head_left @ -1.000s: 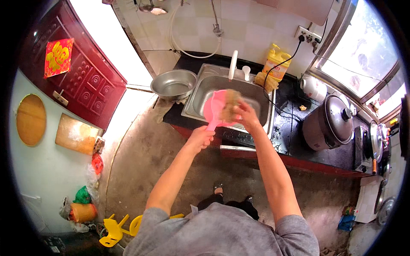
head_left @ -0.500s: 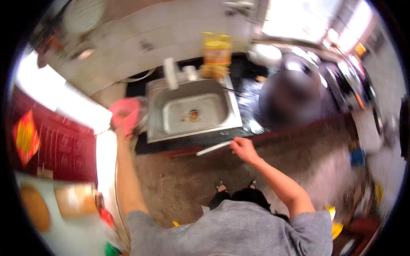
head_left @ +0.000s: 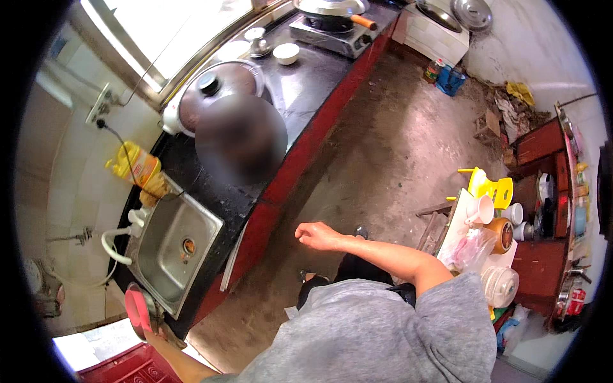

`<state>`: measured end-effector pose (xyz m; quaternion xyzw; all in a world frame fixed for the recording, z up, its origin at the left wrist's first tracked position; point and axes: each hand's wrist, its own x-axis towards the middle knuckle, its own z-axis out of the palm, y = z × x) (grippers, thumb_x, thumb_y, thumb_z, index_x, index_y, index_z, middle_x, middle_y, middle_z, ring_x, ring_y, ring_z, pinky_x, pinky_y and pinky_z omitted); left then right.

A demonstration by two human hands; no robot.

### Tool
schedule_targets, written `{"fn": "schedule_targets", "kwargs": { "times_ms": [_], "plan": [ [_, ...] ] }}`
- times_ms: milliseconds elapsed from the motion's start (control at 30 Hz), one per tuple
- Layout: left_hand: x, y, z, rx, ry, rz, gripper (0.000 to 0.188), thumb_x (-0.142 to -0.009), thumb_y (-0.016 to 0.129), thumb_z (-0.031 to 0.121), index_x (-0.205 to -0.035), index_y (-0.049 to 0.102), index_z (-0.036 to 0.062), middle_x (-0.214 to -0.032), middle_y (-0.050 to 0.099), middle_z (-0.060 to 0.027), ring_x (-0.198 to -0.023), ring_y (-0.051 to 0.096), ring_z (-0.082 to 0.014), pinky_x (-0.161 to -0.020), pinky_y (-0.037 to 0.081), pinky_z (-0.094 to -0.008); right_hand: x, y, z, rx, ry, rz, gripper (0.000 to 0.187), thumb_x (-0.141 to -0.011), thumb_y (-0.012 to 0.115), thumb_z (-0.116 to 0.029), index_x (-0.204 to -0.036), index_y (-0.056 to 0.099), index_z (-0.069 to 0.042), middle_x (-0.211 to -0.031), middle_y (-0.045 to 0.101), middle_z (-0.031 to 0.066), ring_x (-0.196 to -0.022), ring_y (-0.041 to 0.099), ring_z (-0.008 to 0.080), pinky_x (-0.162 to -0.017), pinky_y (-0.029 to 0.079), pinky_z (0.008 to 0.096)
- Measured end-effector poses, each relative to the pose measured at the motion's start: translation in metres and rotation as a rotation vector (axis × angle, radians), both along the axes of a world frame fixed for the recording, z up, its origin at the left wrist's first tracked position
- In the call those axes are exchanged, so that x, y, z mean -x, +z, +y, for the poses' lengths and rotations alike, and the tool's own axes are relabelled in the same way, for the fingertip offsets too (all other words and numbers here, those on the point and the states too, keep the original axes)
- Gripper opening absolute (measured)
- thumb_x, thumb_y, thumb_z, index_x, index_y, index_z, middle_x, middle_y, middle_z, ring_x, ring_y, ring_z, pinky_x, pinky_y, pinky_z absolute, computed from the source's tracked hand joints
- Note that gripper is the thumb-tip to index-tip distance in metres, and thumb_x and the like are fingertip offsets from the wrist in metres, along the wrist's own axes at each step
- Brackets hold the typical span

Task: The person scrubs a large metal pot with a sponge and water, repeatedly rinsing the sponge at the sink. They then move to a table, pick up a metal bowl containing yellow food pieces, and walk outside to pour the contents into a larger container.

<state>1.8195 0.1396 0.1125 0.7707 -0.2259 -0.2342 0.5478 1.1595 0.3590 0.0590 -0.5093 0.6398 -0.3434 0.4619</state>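
From the sink (head_left: pixel 167 255), the pink ladle (head_left: pixel 136 307) is gripped at seven o'clock by the fingers of the left hand (head_left: pixel 151 334); at three o'clock, the right hand (head_left: pixel 317 236) is held empty, fingers loosely curled.

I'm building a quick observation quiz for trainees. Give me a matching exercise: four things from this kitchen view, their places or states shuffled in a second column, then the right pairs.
Things:
1. Pink scoop
2. Right hand
3. Yellow jug
4. White bowl

Places or states:
A. In the air, holding nothing
B. On the counter, between the large lidded pot and the stove
C. At the left hand
D. By the wall, near the socket

Pairs: 1-C, 2-A, 3-D, 4-B
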Motion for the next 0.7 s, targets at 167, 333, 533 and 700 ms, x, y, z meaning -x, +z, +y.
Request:
{"fn": "schedule_targets", "kwargs": {
  "times_ms": [167, 333, 533, 700],
  "plan": [
    [0.112, -0.027, 0.063, -0.016, 0.172, -0.201, 0.024, -0.079, 0.050, 0.016, -0.090, 0.054, -0.0056, -0.072, 0.058, -0.0175, -0.051, 0.054, -0.0258, -0.039, 0.040, -0.0380, 0.105, -0.011, 0.048, -0.054, -0.141, -0.079, 0.020, -0.087, 0.053, -0.013, -0.103, 0.058, -0.003, -0.086, 0.065, 0.0102, -0.071, 0.064, 0.0175, -0.067, 0.051, 0.0336],
    [0.301, -0.149, 0.141, -0.272, 0.026, -0.022, 0.026, -0.077, 0.048, 0.013, -0.089, 0.053, -0.0098, -0.074, 0.059, -0.0219, -0.054, 0.056, -0.0305, -0.042, 0.044, -0.0420, 0.231, -0.017, 0.119, -0.186, -0.363, -0.172, 0.022, -0.086, 0.049, -0.005, -0.104, 0.060, -0.003, -0.085, 0.065, 0.0078, -0.068, 0.063, 0.0150, -0.064, 0.051, 0.0311],
    [0.587, -0.235, 0.167, -0.884, -0.535, 0.136, 0.023, -0.082, 0.059, 0.025, -0.088, 0.054, 0.0036, -0.067, 0.055, -0.0123, -0.046, 0.054, -0.0268, -0.037, 0.040, -0.0367, 0.372, -0.038, 0.181, -0.138, -0.708, -0.244, 0.020, -0.086, 0.047, -0.003, -0.100, 0.061, -0.004, -0.075, 0.060, 0.0040, -0.062, 0.059, 0.0109, -0.055, 0.048, 0.0255],
    [0.790, -0.192, 0.130, -0.934, -0.833, 0.042, 0.024, -0.083, 0.061, 0.027, -0.076, 0.050, 0.0070, -0.060, 0.050, -0.0082, -0.044, 0.053, -0.0250, -0.035, 0.036, -0.0349, 0.483, -0.058, 0.208, -0.060, -0.879, -0.423, 0.018, -0.089, 0.051, -0.008, -0.105, 0.057, -0.004, -0.077, 0.059, 0.0029, -0.060, 0.057, 0.0087, -0.054, 0.048, 0.0246]
  ]
}}
